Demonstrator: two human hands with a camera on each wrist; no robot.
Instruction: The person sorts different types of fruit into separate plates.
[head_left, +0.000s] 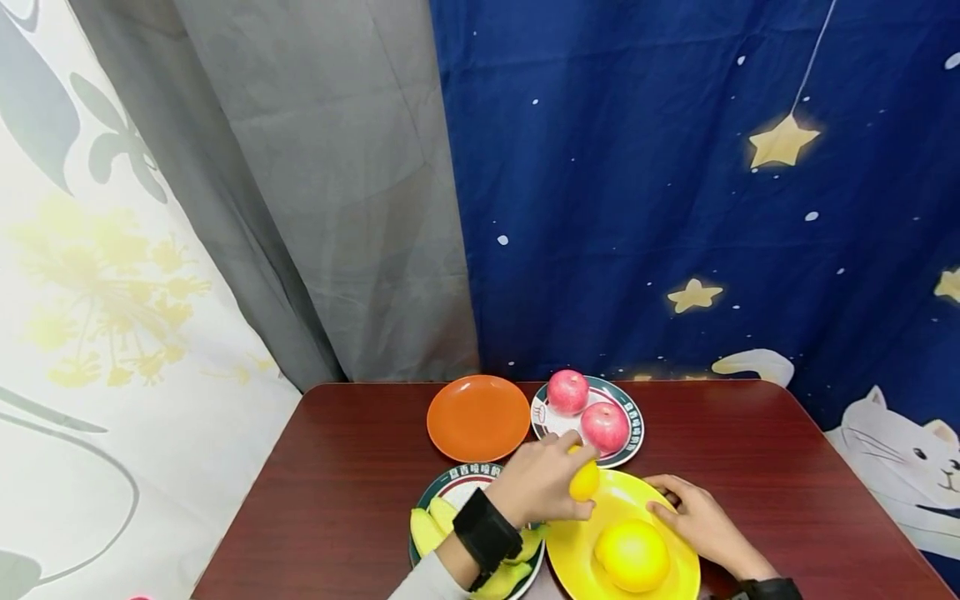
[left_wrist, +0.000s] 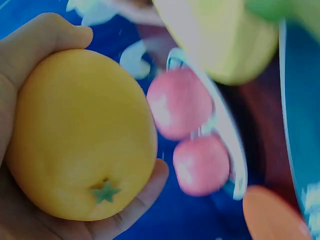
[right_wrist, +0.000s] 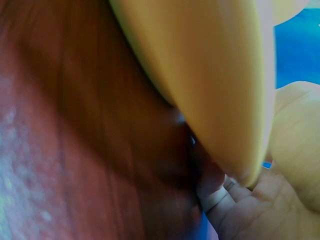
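My left hand [head_left: 546, 482] grips an orange [left_wrist: 82, 135] over the left part of a yellow plate [head_left: 572, 546]. A small green star-shaped stem mark shows on that orange in the left wrist view. On the plate lies another yellow-orange fruit [head_left: 633, 556]. My right hand [head_left: 693, 518] holds the plate's right rim, thumb on the upper side and fingers below it in the right wrist view. Beneath my left wrist, a dark-rimmed plate [head_left: 422, 498] bears several long yellow-green fruits [head_left: 426, 533], partly hidden by the arm.
An orange plate [head_left: 478, 417] stands at the back of the dark red-brown table [head_left: 337, 492]. Beside it, a patterned plate [head_left: 634, 417] carries two pink-red apples [head_left: 604, 427]. A blue curtain [head_left: 600, 208] with stars hangs behind the table's back edge.
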